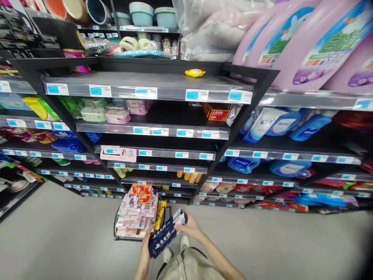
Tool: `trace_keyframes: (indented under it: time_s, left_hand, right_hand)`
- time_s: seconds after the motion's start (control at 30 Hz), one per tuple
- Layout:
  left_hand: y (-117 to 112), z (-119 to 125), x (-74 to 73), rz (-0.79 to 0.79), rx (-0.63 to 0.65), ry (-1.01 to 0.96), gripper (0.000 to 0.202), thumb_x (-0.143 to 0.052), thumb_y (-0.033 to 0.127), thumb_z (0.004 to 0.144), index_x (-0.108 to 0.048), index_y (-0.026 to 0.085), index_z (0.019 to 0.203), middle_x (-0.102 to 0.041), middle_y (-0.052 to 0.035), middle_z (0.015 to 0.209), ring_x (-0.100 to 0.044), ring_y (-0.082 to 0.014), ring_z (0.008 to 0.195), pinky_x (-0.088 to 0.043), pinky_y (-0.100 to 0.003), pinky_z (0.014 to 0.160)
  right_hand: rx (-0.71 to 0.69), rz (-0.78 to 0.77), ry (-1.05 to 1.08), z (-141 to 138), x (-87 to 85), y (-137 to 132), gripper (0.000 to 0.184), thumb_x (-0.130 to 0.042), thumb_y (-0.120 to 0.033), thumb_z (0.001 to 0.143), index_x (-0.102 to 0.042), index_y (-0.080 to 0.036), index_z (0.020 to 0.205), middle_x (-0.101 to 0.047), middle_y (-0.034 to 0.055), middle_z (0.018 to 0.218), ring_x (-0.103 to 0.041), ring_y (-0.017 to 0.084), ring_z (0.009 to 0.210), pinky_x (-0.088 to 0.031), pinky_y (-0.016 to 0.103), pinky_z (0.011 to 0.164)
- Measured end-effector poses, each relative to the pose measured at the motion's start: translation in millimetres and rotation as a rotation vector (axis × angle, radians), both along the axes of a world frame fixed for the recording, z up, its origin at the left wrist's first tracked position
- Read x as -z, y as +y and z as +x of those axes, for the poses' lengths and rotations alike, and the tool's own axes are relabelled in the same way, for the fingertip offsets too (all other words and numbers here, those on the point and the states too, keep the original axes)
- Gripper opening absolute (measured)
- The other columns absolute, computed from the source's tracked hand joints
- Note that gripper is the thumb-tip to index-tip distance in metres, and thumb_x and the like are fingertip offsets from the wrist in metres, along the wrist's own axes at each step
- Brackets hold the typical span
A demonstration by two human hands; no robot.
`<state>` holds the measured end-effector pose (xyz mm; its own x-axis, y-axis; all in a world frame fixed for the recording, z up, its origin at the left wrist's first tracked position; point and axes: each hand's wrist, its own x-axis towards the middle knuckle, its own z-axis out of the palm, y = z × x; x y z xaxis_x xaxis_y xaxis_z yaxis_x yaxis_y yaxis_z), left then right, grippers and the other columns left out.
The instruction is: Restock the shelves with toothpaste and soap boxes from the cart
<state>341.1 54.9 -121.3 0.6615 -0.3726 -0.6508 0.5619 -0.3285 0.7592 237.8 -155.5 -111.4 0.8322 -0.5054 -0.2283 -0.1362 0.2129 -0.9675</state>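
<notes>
Dark blue toothpaste boxes point(163, 238) with white lettering, apparently two side by side, are held out in front of my body at a slant. My left hand point(146, 242) grips their lower left end, with its fingers partly hidden. At the upper right end my right hand point(189, 226) is closed around them. Just beyond my left hand, a black wire basket point(115, 229) stands on the floor, stacked with pink-and-white packs point(135, 210). Red boxes point(141, 192) lie on top of that stack, and yellow packs point(160, 216) stand along its right side.
Black shelving point(186, 112) with price tags rises ahead. One yellow packet point(195, 72) lies on the top shelf. Soap packs point(93, 113) and red boxes point(215, 112) sit below. Large pink detergent jugs point(309, 50) stand upper right, blue bottles point(262, 120) beneath. Grey floor point(78, 233) surrounds my feet.
</notes>
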Motion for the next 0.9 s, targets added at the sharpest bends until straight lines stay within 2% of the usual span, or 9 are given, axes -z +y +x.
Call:
trace_keyframes:
  time_s: [0.1, 0.2, 0.3, 0.37, 0.43, 0.57, 0.67, 0.8, 0.9]
  left_hand:
    - [41, -6, -3.6, -0.089, -0.328, -0.028, 0.085, -0.057, 0.089, 0.063, -0.068, 0.042, 0.133, -0.075, -0.0067, 0.12, -0.074, -0.0338, 0.087, -0.056, -0.04, 0.056]
    - [61, -12, -13.6, -0.159, -0.478, -0.082, 0.086, -0.055, 0.092, 0.071, -0.065, 0.031, 0.132, -0.073, -0.0084, 0.121, -0.067, -0.0209, 0.071, -0.047, -0.028, 0.05]
    - [67, -14, -27.4, -0.177, -0.481, -0.145, 0.085, -0.06, 0.091, 0.071, -0.063, 0.028, 0.127, -0.072, -0.0056, 0.111, -0.05, -0.0097, 0.05, -0.037, -0.023, 0.042]
    - [69, -14, -32.4, -0.156, -0.451, -0.184, 0.085, -0.06, 0.093, 0.071, -0.064, 0.026, 0.123, -0.071, -0.0031, 0.098, -0.043, -0.008, 0.044, -0.032, -0.023, 0.04]
    - [72, -16, -30.6, -0.148, -0.42, -0.187, 0.086, -0.058, 0.095, 0.07, -0.066, 0.023, 0.118, -0.068, -0.0008, 0.08, -0.042, -0.01, 0.041, -0.03, -0.024, 0.04]
    - [68, -21, -13.3, -0.168, -0.393, -0.14, 0.084, -0.056, 0.096, 0.07, -0.066, 0.022, 0.109, -0.052, 0.0042, 0.053, -0.041, -0.0133, 0.039, -0.027, -0.023, 0.041]
    - [50, -27, -6.3, -0.165, -0.374, -0.117, 0.083, -0.053, 0.095, 0.071, -0.066, 0.022, 0.109, -0.043, 0.0065, 0.044, -0.036, -0.0129, 0.035, -0.022, -0.022, 0.04]
    - [22, -40, -16.5, -0.182, -0.334, -0.104, 0.084, -0.053, 0.094, 0.072, -0.065, 0.02, 0.109, -0.042, 0.007, 0.047, -0.035, -0.0119, 0.036, -0.021, -0.023, 0.039]
    - [13, -52, -27.0, -0.312, -0.271, -0.109, 0.085, -0.058, 0.088, 0.077, -0.059, 0.023, 0.131, -0.049, 0.0053, 0.062, -0.043, -0.0121, 0.042, -0.03, -0.025, 0.041]
  right_hand:
    - [-0.081, -0.004, 0.049, 21, -12.1, 27, 0.052, -0.094, -0.05, 0.063, -0.066, -0.017, 0.091, -0.069, 0.0, 0.077, -0.063, 0.015, 0.067, -0.052, 0.024, 0.057]
    - [-0.08, 0.033, 0.092, 22, -13.9, 55, 0.056, -0.089, -0.059, 0.07, -0.061, -0.018, 0.096, -0.068, -0.0014, 0.078, -0.062, 0.013, 0.063, -0.048, 0.02, 0.049]
    - [-0.101, 0.107, 0.086, 8, -15.7, 74, 0.065, -0.083, -0.062, 0.078, -0.056, -0.02, 0.12, -0.071, -0.0014, 0.083, -0.063, 0.012, 0.057, -0.05, 0.022, 0.05]
    - [-0.102, 0.126, 0.078, -3, -18.1, 82, 0.074, -0.081, -0.061, 0.082, -0.049, -0.023, 0.137, -0.072, -0.0012, 0.089, -0.062, 0.011, 0.054, -0.051, 0.022, 0.052]
    - [-0.087, 0.109, 0.075, -10, -19.4, 85, 0.076, -0.079, -0.06, 0.084, -0.045, -0.026, 0.143, -0.073, -0.0006, 0.097, -0.06, 0.009, 0.054, -0.051, 0.022, 0.052]
    - [-0.046, 0.049, 0.098, -19, -15.3, 84, 0.069, -0.077, -0.062, 0.084, -0.051, -0.027, 0.137, -0.072, -0.0015, 0.097, -0.056, 0.009, 0.052, -0.049, 0.023, 0.052]
    - [0.048, -0.001, 0.104, -30, -10.9, 76, 0.062, -0.079, -0.064, 0.081, -0.057, -0.024, 0.122, -0.071, -0.0014, 0.088, -0.054, 0.011, 0.051, -0.048, 0.025, 0.05]
    - [0.235, 0.001, 0.051, -47, -9.3, 59, 0.054, -0.076, -0.068, 0.081, -0.062, -0.022, 0.107, -0.072, 0.0032, 0.084, -0.061, 0.019, 0.061, -0.048, 0.029, 0.049]
    - [0.319, 0.023, 0.043, -53, -9.5, 50, 0.057, -0.072, -0.074, 0.081, -0.063, -0.022, 0.102, -0.07, 0.0024, 0.08, -0.061, 0.019, 0.061, -0.049, 0.028, 0.048]
